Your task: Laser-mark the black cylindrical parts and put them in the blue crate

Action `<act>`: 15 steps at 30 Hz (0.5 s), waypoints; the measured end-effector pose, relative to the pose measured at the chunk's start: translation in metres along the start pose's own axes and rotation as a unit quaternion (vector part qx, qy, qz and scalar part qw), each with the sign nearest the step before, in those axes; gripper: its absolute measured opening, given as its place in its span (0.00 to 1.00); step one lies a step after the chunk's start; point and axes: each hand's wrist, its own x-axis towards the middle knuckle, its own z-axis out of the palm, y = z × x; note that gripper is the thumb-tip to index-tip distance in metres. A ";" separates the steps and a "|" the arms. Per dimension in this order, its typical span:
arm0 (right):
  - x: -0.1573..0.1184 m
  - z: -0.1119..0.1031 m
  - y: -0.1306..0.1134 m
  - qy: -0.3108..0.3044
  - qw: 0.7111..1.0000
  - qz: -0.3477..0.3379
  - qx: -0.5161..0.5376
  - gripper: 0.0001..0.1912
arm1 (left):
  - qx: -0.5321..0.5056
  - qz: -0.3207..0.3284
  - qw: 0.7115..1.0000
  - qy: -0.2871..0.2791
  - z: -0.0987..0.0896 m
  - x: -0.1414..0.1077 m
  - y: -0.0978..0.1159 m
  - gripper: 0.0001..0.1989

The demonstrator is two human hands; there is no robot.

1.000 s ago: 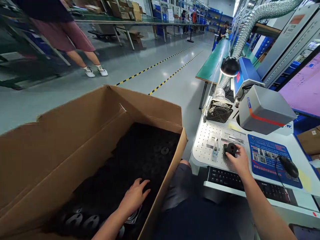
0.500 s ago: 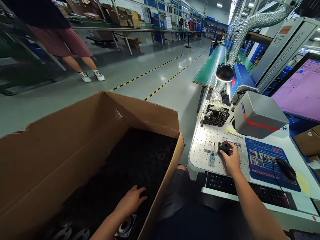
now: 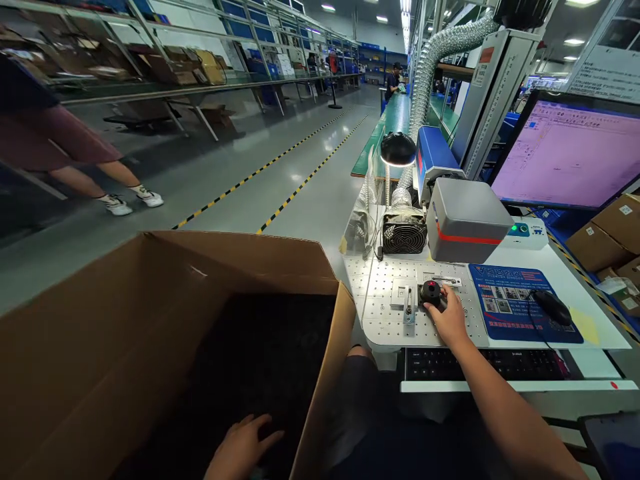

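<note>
Between right fingers (image 3: pixel 440 315), black part (image 3: pixel 431 292).

You were on a factory floor, with black-and-yellow striped floor lines (image 3: pixel 300 185), long green worktables (image 3: pixel 369 148) and silvery ducting (image 3: pixel 424 73).

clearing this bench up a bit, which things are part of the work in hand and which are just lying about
In use:
- black round part, gripped by the right hand
- perforated plate beneath
- cardboard box, left hand inside

Apparently just lying about:
- mouse on blue mat
- stacked cartons
</note>
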 end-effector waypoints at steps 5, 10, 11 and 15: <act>0.001 0.004 0.003 0.003 1.000 0.012 0.004 0.35 | 0.082 -0.048 0.995 0.032 -0.001 -0.002 0.003 0.37; 0.002 0.008 0.006 0.021 1.000 0.000 0.013 0.33 | 0.097 -0.078 0.992 0.028 -0.004 -0.001 0.005 0.36; 0.002 0.008 0.006 0.023 1.000 -0.004 0.012 0.32 | 0.099 -0.081 0.991 0.030 -0.004 0.000 0.004 0.36; 0.003 0.009 0.006 0.019 1.000 -0.009 0.003 0.31 | 0.110 -0.086 0.990 0.034 -0.001 0.005 0.003 0.35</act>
